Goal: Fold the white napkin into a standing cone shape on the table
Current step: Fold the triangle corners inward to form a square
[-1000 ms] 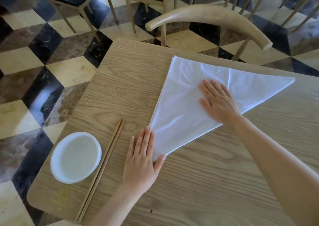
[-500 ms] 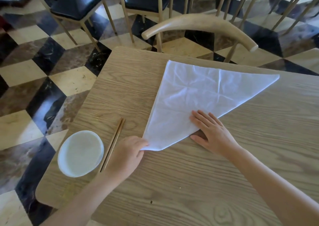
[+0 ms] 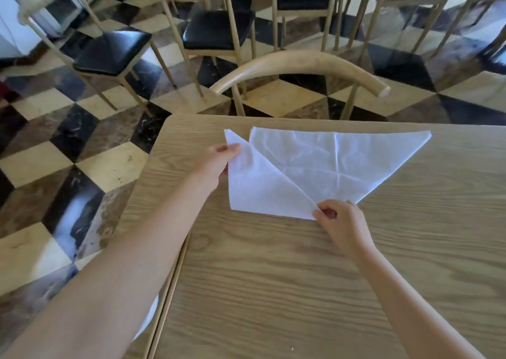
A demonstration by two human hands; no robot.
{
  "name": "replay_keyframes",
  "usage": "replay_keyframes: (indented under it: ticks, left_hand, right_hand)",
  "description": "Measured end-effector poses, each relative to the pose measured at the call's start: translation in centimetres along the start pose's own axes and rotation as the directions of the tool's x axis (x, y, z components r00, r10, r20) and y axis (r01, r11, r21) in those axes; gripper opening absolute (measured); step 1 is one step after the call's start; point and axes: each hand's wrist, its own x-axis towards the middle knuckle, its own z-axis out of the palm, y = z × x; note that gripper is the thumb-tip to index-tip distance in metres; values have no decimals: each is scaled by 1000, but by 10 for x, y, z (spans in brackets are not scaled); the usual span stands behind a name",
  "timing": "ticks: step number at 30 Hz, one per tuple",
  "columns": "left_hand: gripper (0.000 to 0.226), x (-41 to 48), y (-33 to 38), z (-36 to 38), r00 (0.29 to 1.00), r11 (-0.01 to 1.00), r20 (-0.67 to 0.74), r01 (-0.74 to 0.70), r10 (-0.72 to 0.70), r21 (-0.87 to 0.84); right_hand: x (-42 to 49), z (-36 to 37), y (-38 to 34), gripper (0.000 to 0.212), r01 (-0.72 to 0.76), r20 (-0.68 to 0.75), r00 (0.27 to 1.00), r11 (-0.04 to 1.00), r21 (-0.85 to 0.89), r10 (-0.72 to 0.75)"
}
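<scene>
Napkin (image 3: pixel 315 172) lies flat near the table's (image 3: pixel 273 290) far edge — a triangle with one flap folded over. Left hand (image 3: pixel 216 164) pinches that flap's outer edge; right hand (image 3: pixel 341 221) pinches the near point. No rolling, no cone yet — most of the task remains.

This looks like a restaurant dining room. A wooden table (image 3: pixel 301 290) stands on a polished marble floor (image 3: pixel 90 164) laid in a black, cream and brown diamond pattern. Several matching chairs (image 3: pixel 216 29) with black cushioned seats and curved pale backs crowd the space beyond. A white napkin (image 3: pixel 315 166) and chopsticks (image 3: pixel 175 279) lie on the table like a place setting.
</scene>
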Motion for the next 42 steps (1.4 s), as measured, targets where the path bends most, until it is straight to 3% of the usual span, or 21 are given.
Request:
replay_keyframes:
  ticks: [6,10,13,16,20,22,25,26,28,30,34,40,42]
  left_hand:
    - [11,66,8,30,1000,961,-11,24,-22,274]
    - [29,87,2,41,997,891,-59,-12,43,453]
    - [33,92,-4,47,981,817,-80,-101,177,567]
    - [25,96,-12,48,951,765,-103,-168,292,622]
    - [13,91,-15,50,933,765,-139,-180,332,618]
    - [23,80,-18,55,870,617,-136,-218,474,756]
    - [43,53,-36,67,706,328,175,-515,687,792]
    - [48,44,-45,70,680,247,309,-590,665,769]
    - [58,30,-65,71,713,105,489,-612,502,784]
    - [67,29,-78,67,776,38,495,-551,390,834]
    - [72,32,-79,67,803,-16,477,-505,356,863]
    - [68,22,-77,68,830,-35,472,-485,298,874]
    - [72,10,-82,69,827,-57,479,-485,293,873]
  right_hand:
    - [7,1,-13,9,-221,-39,975,975,7,221]
    - [6,8,-17,10,-233,-142,967,962,-139,214]
    - [9,14,-20,11,-262,-177,956,951,-162,234]
    - [10,18,-21,11,-277,-198,950,943,-182,241]
    - [5,22,-21,10,-289,-236,939,944,-157,249]
    - [3,24,-20,6,-296,-257,934,941,-164,249]
    - [2,26,-16,9,-305,-288,924,940,-151,253]
    - [2,25,-14,11,-297,-296,923,945,-135,248]
    - [-1,24,-10,12,-258,-304,929,959,-121,212]
    - [-5,22,-5,11,-200,-310,939,971,-132,151]
    - [-11,17,0,8,-138,-270,958,981,-135,98]
    - [-4,-11,-3,8,-219,69,974,975,37,216]
    - [-11,-18,0,8,-254,85,964,967,26,251]
